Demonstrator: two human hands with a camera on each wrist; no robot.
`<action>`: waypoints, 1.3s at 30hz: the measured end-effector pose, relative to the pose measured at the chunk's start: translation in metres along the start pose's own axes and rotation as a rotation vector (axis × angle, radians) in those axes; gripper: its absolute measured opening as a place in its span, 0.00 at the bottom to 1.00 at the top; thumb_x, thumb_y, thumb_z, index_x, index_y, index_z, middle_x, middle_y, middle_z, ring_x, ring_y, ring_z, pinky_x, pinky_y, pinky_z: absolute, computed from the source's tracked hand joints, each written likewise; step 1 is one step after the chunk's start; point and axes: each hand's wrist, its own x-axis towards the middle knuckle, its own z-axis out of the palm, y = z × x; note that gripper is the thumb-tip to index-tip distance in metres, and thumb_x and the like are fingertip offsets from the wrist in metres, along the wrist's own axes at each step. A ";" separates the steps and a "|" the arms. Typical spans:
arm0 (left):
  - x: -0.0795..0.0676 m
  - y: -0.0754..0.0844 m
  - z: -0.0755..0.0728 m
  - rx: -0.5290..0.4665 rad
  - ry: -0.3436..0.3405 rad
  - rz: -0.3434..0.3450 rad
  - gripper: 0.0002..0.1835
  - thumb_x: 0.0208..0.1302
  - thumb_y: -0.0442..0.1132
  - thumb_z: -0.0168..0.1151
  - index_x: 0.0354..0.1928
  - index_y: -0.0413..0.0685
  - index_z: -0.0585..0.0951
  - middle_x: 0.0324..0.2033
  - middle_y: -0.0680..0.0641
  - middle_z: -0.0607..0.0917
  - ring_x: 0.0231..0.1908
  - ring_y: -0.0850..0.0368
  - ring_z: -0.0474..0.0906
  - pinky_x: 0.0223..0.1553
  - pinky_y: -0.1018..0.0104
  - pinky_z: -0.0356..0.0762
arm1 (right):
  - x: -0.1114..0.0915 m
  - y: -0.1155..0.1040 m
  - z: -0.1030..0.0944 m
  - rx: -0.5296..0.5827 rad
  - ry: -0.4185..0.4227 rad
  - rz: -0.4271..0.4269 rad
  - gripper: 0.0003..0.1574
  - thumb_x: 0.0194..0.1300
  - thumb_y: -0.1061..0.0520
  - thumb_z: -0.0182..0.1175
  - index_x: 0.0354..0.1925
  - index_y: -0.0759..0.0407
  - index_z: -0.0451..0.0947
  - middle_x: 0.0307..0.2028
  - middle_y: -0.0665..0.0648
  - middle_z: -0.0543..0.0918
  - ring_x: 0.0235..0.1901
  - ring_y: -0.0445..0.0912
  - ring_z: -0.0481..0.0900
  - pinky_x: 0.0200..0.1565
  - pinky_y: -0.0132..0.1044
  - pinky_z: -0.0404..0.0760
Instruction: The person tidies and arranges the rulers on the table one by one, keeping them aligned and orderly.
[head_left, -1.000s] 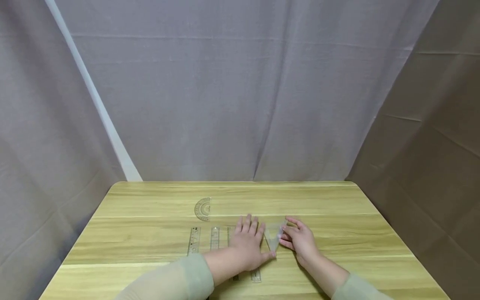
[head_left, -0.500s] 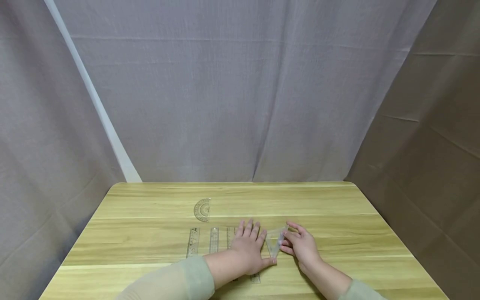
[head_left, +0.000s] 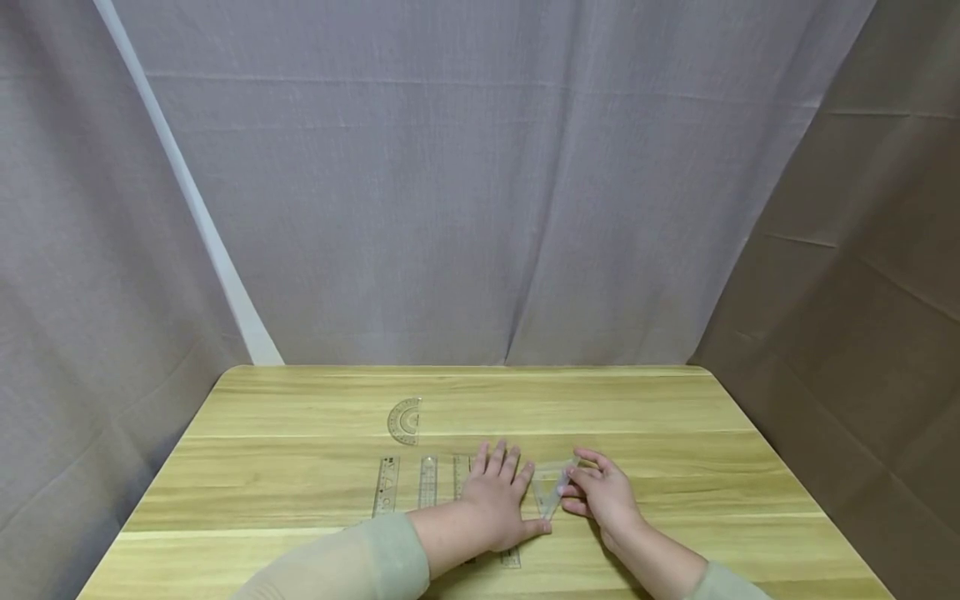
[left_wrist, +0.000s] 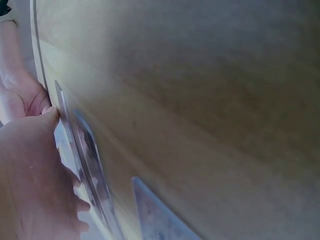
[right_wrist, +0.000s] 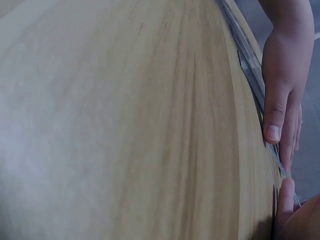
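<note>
In the head view my left hand (head_left: 497,505) lies palm down with spread, straight fingers over clear rulers, covering much of them. One ruler (head_left: 512,557) shows its near end below the palm; another ruler (head_left: 460,477) shows beside the fingers. The left thumb is right at the near corner of a clear triangular set square (head_left: 545,497). My right hand (head_left: 609,497) pinches the set square's right side between thumb and fingers. In the right wrist view the left hand (right_wrist: 285,85) appears side-on, its thumb and fingers extended close to the square's edge.
Left of the hands lie two more clear rulers, one with cut-out shapes (head_left: 386,483) and a narrower ruler (head_left: 428,481). A clear protractor (head_left: 403,421) lies farther back on the wooden table (head_left: 270,483). Grey curtains (head_left: 375,217) surround the table's back and sides.
Both hands have shifted slightly nearer to the person, and the right hand has brought the set square along. The left hand stays spread on the rulers, which keep their places.
</note>
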 end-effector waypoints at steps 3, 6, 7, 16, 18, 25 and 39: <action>0.000 0.000 0.000 -0.004 -0.006 0.006 0.52 0.56 0.84 0.29 0.79 0.66 0.52 0.78 0.50 0.51 0.77 0.47 0.40 0.74 0.45 0.38 | 0.000 -0.001 -0.002 -0.031 -0.017 0.004 0.30 0.72 0.64 0.55 0.69 0.64 0.61 0.45 0.64 0.82 0.32 0.46 0.84 0.36 0.41 0.87; 0.001 0.000 0.001 -0.011 -0.011 0.008 0.52 0.56 0.84 0.29 0.79 0.67 0.51 0.78 0.51 0.50 0.77 0.47 0.39 0.74 0.45 0.38 | 0.000 -0.003 -0.006 -0.067 -0.032 0.003 0.29 0.72 0.64 0.55 0.68 0.65 0.63 0.43 0.62 0.83 0.32 0.47 0.84 0.34 0.41 0.87; 0.001 0.000 0.001 -0.014 -0.012 0.008 0.52 0.56 0.84 0.29 0.79 0.67 0.51 0.78 0.51 0.50 0.77 0.47 0.39 0.74 0.45 0.38 | 0.000 -0.003 -0.007 -0.080 -0.040 0.000 0.28 0.72 0.64 0.55 0.67 0.65 0.64 0.42 0.62 0.83 0.31 0.47 0.84 0.34 0.41 0.87; 0.002 -0.002 0.003 -0.007 -0.028 0.020 0.53 0.55 0.85 0.28 0.79 0.68 0.50 0.78 0.52 0.48 0.77 0.48 0.38 0.75 0.47 0.37 | 0.005 -0.007 -0.023 -0.197 -0.136 0.001 0.26 0.69 0.63 0.59 0.62 0.70 0.68 0.35 0.60 0.84 0.29 0.47 0.85 0.29 0.36 0.85; 0.002 -0.002 0.002 0.004 -0.026 0.024 0.52 0.55 0.84 0.28 0.79 0.68 0.50 0.78 0.52 0.48 0.77 0.48 0.38 0.75 0.48 0.37 | 0.005 -0.009 -0.028 -0.231 -0.186 -0.003 0.29 0.69 0.61 0.60 0.63 0.71 0.66 0.36 0.60 0.84 0.29 0.46 0.84 0.29 0.35 0.85; 0.002 -0.004 0.000 0.062 -0.017 0.037 0.50 0.58 0.83 0.30 0.79 0.68 0.50 0.79 0.52 0.46 0.77 0.48 0.37 0.75 0.48 0.36 | 0.006 -0.012 -0.041 -0.300 -0.284 -0.022 0.35 0.69 0.57 0.62 0.66 0.74 0.64 0.40 0.60 0.84 0.33 0.48 0.85 0.31 0.36 0.85; 0.005 -0.014 0.004 0.095 0.032 0.092 0.45 0.60 0.81 0.30 0.77 0.75 0.53 0.78 0.55 0.49 0.77 0.48 0.40 0.75 0.48 0.39 | 0.007 -0.008 -0.052 -0.598 -0.214 -0.218 0.19 0.63 0.60 0.67 0.52 0.67 0.81 0.31 0.53 0.81 0.29 0.45 0.77 0.27 0.32 0.77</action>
